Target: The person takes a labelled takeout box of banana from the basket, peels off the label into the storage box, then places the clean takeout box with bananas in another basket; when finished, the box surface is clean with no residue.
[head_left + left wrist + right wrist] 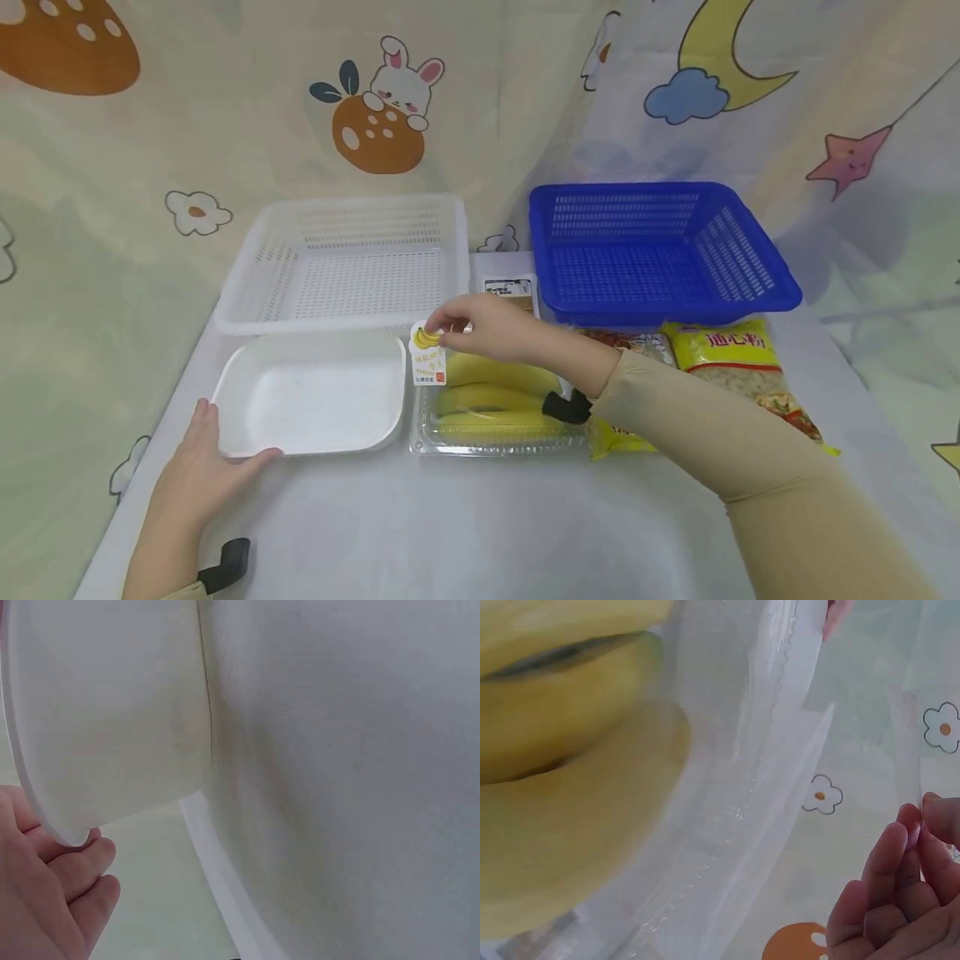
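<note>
My right hand [495,329] pinches a small white card [429,367] with a banana picture between thumb and fingertips. The card is upright, over the left edge of a clear plastic box [487,448] of yellow bananas [491,396]. In the right wrist view, the card [908,746] appears nearly edge-on and apart from the box. At the near left corner of a white rectangular tub [315,387], my left hand [197,471] holds the rim, thumb along the front and fingers along the left side. Its fingertips bend under the rim in the left wrist view.
Behind the tub stands a white slotted basket [228,308]; a blue basket [780,287] is at the back right. A yellow pasta bag [738,358] and another package [622,440] lie right of the bananas, partly behind my arm. A labelled pack [512,287] sits between the baskets.
</note>
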The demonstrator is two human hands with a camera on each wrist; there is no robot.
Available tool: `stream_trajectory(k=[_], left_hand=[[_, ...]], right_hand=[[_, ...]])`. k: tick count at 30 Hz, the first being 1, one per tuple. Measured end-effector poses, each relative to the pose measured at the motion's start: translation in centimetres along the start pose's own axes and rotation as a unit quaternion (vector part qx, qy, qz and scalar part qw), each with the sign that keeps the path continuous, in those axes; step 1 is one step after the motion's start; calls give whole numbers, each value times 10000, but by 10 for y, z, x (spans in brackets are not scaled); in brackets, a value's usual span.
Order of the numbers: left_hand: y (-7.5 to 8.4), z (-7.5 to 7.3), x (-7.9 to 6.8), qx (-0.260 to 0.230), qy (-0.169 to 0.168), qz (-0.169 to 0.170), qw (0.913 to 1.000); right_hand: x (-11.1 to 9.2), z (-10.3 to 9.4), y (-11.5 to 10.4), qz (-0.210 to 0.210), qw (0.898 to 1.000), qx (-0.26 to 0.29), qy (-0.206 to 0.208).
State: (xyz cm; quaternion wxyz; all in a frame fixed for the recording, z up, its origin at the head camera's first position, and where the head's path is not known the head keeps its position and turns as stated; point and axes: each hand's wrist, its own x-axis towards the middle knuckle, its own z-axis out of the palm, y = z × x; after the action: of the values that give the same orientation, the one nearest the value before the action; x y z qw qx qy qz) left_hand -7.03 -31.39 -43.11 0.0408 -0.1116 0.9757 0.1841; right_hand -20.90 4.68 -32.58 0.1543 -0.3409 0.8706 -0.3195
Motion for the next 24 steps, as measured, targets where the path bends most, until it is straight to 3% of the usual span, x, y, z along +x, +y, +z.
stream_trajectory(k=[5,13,18,24], left_hand=[[0,-2,0,32,-36,-74,10000],[1,-2,5,88,-91,-233,9996],[1,-1,6,3,-161,-291,9994],[3,1,2,-151,-219,-242,9994]], right_hand=[[24,2,-18,-402,9984,-40,-398],[79,14,-42,-823,9923,156,-910],[109,29,-48,-681,9880,503,-1289],[130,46,-53,-445,9829,670,-1657]])
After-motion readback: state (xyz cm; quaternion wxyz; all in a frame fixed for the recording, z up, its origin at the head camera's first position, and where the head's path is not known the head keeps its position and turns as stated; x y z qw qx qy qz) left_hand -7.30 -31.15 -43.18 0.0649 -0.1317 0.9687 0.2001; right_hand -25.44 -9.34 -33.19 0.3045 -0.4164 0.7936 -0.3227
